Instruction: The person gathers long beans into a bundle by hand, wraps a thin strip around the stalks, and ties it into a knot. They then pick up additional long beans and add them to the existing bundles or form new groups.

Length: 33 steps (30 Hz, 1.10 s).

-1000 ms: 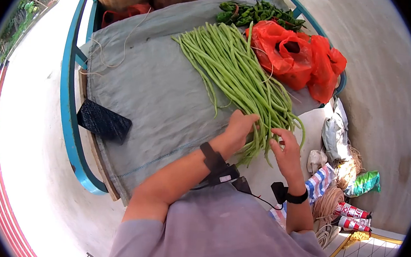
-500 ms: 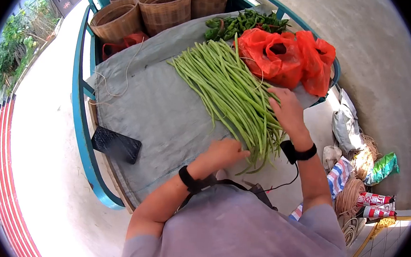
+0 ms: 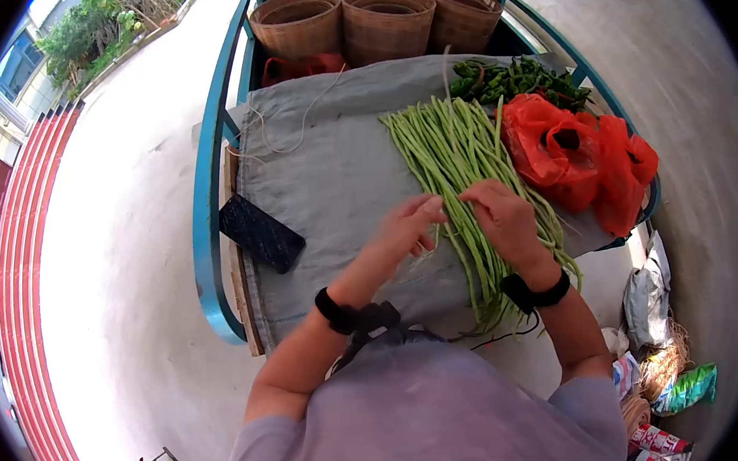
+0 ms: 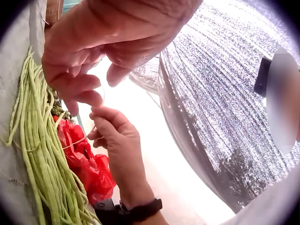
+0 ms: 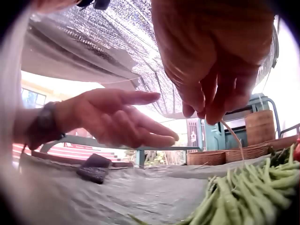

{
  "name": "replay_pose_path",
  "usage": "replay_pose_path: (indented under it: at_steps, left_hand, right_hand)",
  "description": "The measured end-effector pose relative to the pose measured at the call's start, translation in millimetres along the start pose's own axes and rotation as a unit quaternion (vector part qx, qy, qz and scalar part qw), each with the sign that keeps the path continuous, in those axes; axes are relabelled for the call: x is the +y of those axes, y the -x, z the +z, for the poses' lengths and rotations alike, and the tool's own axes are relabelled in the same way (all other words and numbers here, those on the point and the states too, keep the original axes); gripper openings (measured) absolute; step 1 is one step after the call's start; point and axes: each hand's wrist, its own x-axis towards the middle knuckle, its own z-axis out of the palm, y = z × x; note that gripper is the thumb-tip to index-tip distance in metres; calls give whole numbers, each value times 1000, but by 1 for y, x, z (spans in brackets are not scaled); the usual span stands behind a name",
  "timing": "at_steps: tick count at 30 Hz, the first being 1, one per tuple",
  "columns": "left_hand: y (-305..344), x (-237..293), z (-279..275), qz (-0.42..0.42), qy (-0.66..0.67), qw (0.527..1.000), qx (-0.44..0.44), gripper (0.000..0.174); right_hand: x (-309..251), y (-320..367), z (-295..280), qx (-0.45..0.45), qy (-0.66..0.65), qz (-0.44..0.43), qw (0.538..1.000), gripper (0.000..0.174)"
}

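A bundle of long green beans (image 3: 431,153) lies on a grey cloth (image 3: 346,194). Over its middle, my right hand (image 3: 504,224) pinches a thin pale string (image 5: 239,140) between thumb and fingertips; in the right wrist view the string runs down to the beans. My left hand (image 3: 404,229) is held just left of the right hand, above the cloth. Its thumb and fingers (image 5: 154,136) stand apart in the right wrist view, and in the left wrist view a thin stretch of string passes close by its fingertips.
Red plastic bags (image 3: 553,150) and dark green peppers (image 3: 519,82) lie beyond the beans. Wicker baskets (image 3: 385,24) stand at the back. A blue metal rail (image 3: 206,209) borders the cloth, with a black phone-like slab (image 3: 260,232) beside it.
Both hands have left the near end of the beans and come together above the bundle's middle. The right hand now pinches the string. The head view has shifted, showing more of the baskets.
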Motion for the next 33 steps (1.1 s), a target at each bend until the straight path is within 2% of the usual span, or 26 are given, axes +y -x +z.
replay_pose_path:
  at_steps: [2,4,7,9,12,13,15,18,19,21,24,28,31,33]
  left_hand:
    - [-9,4,-4,-21,-27,999,19,44]
    - [-21,-7,-12,18,5,999,41,41]
    - [-31,-7,-35,30,-26,992,121,32]
    - [-37,7,-62,14,-70,981,178,26]
    - [-56,20,-107,4,-118,960,253,23]
    - [-69,17,-134,-17,-129,959,252,26]
    - [-93,8,-175,-58,-152,956,243,37]
    - [-94,9,-161,-51,-60,915,395,59]
    - [-97,7,-164,-49,-110,891,439,65]
    - [-101,5,-167,-44,-210,829,517,76]
    - [-89,13,-149,27,-67,922,381,70]
    - [-66,38,-87,75,-77,961,255,60]
    - [-48,37,-38,79,-92,976,179,54]
    - [-40,28,-18,62,-87,987,120,51]
  right_hand:
    - [-20,13,16,-91,15,-84,992,18]
    - [-29,26,30,-165,11,-114,980,16]
    - [-33,30,12,-61,-31,-16,998,20]
    - [-1,38,-16,-10,54,72,996,21]
    - [78,63,-65,-84,219,226,945,19]
    - [109,74,-74,-112,268,275,916,19]
    - [157,97,-85,-142,295,285,901,19]
    - [188,112,-81,-173,279,291,899,24]
    - [193,116,-78,-182,261,292,902,26]
    - [199,120,-71,-135,223,305,916,28]
    - [207,116,-62,-106,143,345,922,30]
    - [213,104,-56,-118,83,396,907,30]
    - [231,102,-52,-164,-15,419,893,29]
    - [232,104,-51,-176,-6,386,905,27]
